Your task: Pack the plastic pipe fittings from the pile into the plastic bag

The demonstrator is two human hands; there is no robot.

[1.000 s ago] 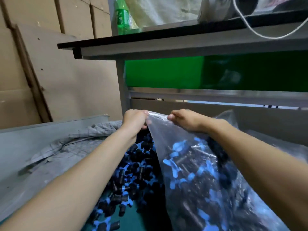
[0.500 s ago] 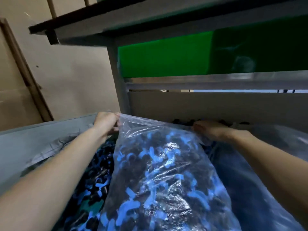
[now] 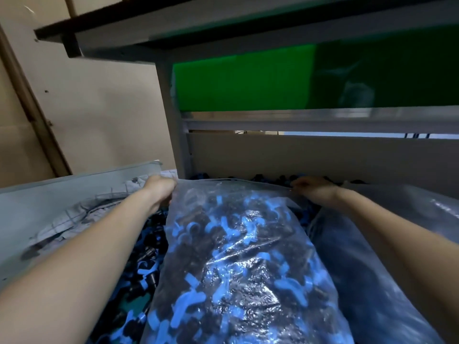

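Plastic bag [image 3: 236, 256], top corners pinched in fingers [image 3: 171, 188]

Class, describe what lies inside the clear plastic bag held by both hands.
Black and blue pipe fittings fill the plastic bag, visible through its clear wall. The left hand and right hand grip its top edge. Deeper fittings are covered.

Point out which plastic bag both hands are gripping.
The middle bag, bulging with blue-and-black fittings: the left hand and right hand grip its top corners. The other bag lies to its right, held by neither hand.
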